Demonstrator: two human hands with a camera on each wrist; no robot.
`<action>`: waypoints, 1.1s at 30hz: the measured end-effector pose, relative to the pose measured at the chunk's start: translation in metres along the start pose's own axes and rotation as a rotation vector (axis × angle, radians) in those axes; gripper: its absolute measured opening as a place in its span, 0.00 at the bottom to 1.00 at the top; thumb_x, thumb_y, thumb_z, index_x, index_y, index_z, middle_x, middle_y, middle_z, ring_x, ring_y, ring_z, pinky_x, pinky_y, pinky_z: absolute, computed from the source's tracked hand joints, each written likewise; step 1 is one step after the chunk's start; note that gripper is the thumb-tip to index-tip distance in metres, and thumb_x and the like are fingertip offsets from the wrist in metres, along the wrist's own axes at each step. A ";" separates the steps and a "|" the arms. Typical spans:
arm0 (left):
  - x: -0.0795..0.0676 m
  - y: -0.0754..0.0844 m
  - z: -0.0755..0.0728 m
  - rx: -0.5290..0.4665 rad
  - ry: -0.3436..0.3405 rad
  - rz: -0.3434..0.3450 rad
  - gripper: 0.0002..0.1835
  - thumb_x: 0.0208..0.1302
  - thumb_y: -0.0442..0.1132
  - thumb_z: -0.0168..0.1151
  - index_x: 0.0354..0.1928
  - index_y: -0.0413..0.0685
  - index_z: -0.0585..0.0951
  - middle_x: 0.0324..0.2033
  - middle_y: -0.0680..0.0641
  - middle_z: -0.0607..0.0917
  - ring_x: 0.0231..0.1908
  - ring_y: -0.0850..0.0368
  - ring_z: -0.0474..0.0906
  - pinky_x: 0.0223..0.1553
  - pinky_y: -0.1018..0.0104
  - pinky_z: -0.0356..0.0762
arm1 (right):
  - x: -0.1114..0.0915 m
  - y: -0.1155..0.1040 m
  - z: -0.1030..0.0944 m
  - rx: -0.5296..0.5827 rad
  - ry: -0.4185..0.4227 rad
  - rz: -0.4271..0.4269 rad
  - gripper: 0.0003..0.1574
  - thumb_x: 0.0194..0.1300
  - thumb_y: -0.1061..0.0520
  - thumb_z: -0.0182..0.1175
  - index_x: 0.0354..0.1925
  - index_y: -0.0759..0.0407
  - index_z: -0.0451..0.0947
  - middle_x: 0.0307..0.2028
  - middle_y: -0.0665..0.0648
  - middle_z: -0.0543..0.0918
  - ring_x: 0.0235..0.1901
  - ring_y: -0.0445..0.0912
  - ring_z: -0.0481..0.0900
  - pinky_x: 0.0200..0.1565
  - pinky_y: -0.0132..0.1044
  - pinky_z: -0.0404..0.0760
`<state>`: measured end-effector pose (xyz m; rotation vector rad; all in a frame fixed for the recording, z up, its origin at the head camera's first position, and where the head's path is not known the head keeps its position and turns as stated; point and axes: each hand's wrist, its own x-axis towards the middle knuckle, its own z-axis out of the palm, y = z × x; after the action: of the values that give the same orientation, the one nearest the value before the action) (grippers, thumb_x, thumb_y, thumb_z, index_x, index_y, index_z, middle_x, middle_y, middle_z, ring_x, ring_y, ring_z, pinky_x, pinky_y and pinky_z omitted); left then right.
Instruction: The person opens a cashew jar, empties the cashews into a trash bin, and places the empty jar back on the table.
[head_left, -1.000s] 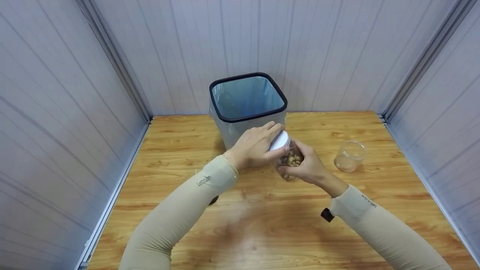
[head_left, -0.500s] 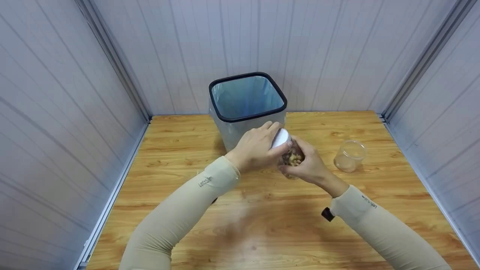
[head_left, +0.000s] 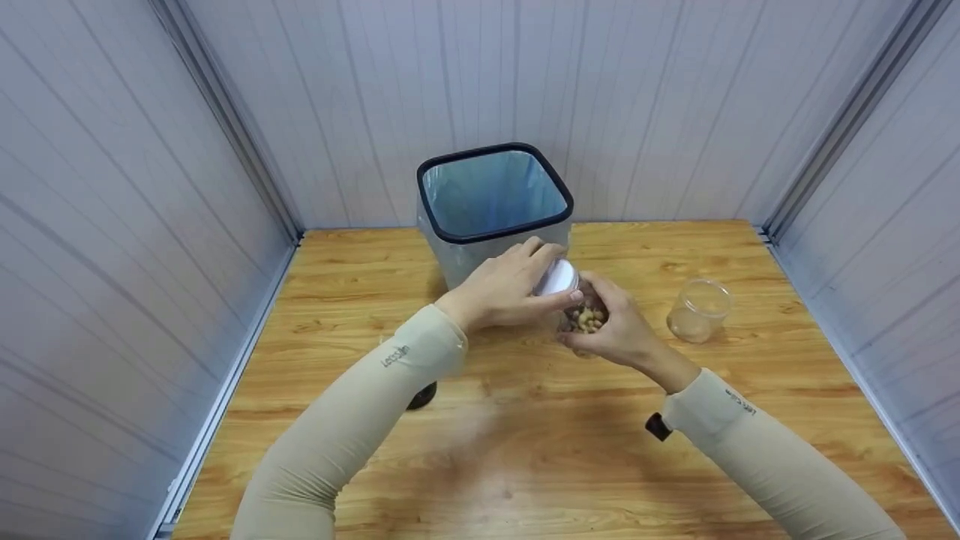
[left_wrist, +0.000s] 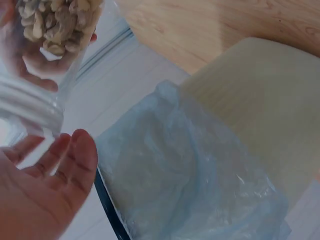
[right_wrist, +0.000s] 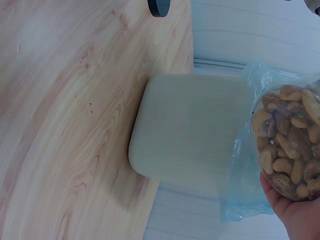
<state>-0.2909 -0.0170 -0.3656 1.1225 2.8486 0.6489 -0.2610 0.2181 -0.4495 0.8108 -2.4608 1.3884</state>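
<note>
A clear jar of cashew nuts [head_left: 587, 319] with a white lid [head_left: 557, 277] is held tilted in front of the bin. My right hand [head_left: 619, 326] grips the jar's body from the right, thumb on the near side. At the lid is my left hand [head_left: 510, 289], its thumb on the near edge and its fingers on the far side. In the left wrist view, the fingertips [left_wrist: 82, 145] lie by the lid's rim, and the thumb is out of sight. The nuts [right_wrist: 290, 142] show through the jar in the right wrist view.
A bin [head_left: 450, 259] with a black rim and bluish liner stands behind the hands, against the back wall [head_left: 360, 112]. A clear cup [head_left: 699, 311] is on the wooden table [head_left: 517, 450] at the right. Something black [head_left: 422, 395] shows beside the left forearm.
My left wrist and forearm have shifted slightly left and turned, while the thumb stays at the lid. The right hand and jar stay nearly in place; the jar tilts a little more.
</note>
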 end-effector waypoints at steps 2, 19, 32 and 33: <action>-0.001 -0.004 -0.004 -0.041 -0.021 0.035 0.45 0.73 0.75 0.54 0.82 0.57 0.67 0.71 0.48 0.75 0.63 0.52 0.75 0.61 0.50 0.83 | -0.001 0.001 -0.001 -0.011 -0.008 0.006 0.49 0.55 0.57 0.82 0.72 0.60 0.74 0.60 0.60 0.83 0.54 0.48 0.82 0.54 0.33 0.84; -0.003 -0.021 -0.019 -0.217 -0.160 0.196 0.45 0.62 0.45 0.70 0.83 0.55 0.69 0.80 0.47 0.69 0.76 0.49 0.67 0.73 0.49 0.75 | -0.001 0.003 -0.001 0.016 -0.027 0.021 0.51 0.55 0.58 0.84 0.73 0.62 0.73 0.63 0.62 0.83 0.57 0.51 0.83 0.57 0.36 0.84; -0.004 -0.020 -0.017 -0.260 -0.145 0.155 0.41 0.66 0.46 0.73 0.80 0.50 0.72 0.73 0.47 0.76 0.64 0.53 0.77 0.66 0.55 0.83 | -0.003 0.003 0.000 -0.014 -0.034 0.043 0.54 0.55 0.54 0.84 0.76 0.61 0.71 0.64 0.63 0.82 0.57 0.53 0.83 0.57 0.44 0.85; -0.004 -0.019 -0.017 -0.255 -0.144 0.148 0.40 0.66 0.46 0.73 0.80 0.50 0.73 0.72 0.47 0.77 0.63 0.53 0.77 0.65 0.55 0.83 | -0.003 0.003 0.000 -0.016 -0.034 0.043 0.55 0.55 0.54 0.84 0.76 0.61 0.71 0.64 0.63 0.82 0.57 0.53 0.83 0.57 0.43 0.85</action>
<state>-0.3033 -0.0387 -0.3583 1.2846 2.4954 0.8708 -0.2602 0.2205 -0.4533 0.7888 -2.5263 1.3785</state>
